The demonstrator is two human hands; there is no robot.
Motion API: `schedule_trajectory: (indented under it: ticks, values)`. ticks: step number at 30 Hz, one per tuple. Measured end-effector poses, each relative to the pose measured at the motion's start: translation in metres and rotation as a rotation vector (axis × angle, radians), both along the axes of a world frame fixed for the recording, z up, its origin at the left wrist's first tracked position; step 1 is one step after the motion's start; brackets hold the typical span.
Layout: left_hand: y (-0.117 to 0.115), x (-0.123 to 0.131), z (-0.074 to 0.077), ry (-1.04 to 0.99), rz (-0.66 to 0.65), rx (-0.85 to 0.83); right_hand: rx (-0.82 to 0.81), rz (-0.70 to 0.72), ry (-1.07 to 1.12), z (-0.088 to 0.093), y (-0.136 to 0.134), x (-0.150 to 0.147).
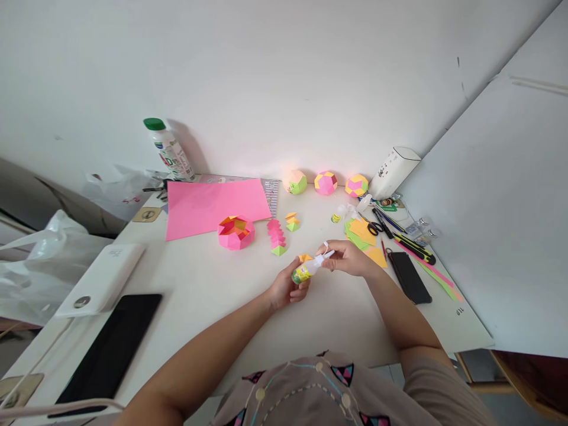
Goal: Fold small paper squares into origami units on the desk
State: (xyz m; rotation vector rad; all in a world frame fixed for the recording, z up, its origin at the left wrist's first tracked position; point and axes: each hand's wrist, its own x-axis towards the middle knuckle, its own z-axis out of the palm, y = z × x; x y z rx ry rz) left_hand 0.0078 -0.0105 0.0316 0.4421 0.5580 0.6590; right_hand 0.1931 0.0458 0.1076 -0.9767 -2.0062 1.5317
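Observation:
My left hand is wrapped round a small glue bottle with a yellow and green label, tilted with its white nozzle up to the right. A folded orange paper piece shows just behind the bottle, by my left fingers; I cannot tell whether they hold it. My right hand is closed at the bottle's nozzle end, fingers pinched at the white tip and cap. Farther left sit a half-open pink paper ball, a row of folded pink pieces and a few small orange and green folded pieces.
Three finished paper balls line the wall. Sticky notes, scissors, a yellow-black cutter and a black phone lie right. Pink paper, a bottle, a white power bank and a black tablet-like slab are left.

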Motion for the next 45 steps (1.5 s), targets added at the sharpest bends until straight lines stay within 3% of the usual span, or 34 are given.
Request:
schedule_trajectory:
  ticks: [4,7,12,17,21,29,34,36,37,40,42,45]
  values:
    - [0.002,-0.003,-0.002,0.007,-0.063,-0.039,0.081,0.039,0.036,0.012,0.0,0.002]
    - [0.003,-0.005,-0.004,-0.006,-0.076,-0.039,0.11,-0.021,0.104,0.018,0.002,0.008]
    - [0.002,-0.006,-0.005,-0.042,-0.032,-0.011,-0.051,-0.092,0.254,0.016,0.005,0.011]
    - [0.0,-0.005,-0.002,-0.125,0.103,0.022,-0.137,-0.098,0.329,0.013,0.007,0.008]
    - [-0.002,-0.005,-0.001,-0.212,0.115,0.062,-0.124,-0.174,0.183,0.001,0.017,0.01]
    - [-0.001,-0.005,-0.004,-0.203,0.096,0.072,0.075,-0.331,-0.215,-0.047,0.046,0.019]
    - [0.0,-0.005,-0.005,-0.186,0.101,0.074,0.339,-0.352,-0.309,-0.049,0.044,0.018]
    - [0.0,-0.005,-0.005,-0.178,0.105,0.069,0.506,-0.344,-0.263,-0.039,0.032,0.01]
    - [0.0,-0.005,-0.005,-0.172,0.103,0.064,0.548,-0.272,-0.21,-0.033,0.023,0.003]
    - [0.0,-0.003,-0.005,-0.123,0.086,0.035,0.447,0.061,-0.044,-0.019,-0.007,-0.019]
    - [0.0,-0.002,-0.006,-0.07,0.089,0.015,0.351,0.176,-0.01,-0.018,-0.023,-0.032]
    - [0.001,-0.001,-0.009,-0.026,0.099,0.007,0.302,0.094,0.062,-0.028,-0.035,-0.044]
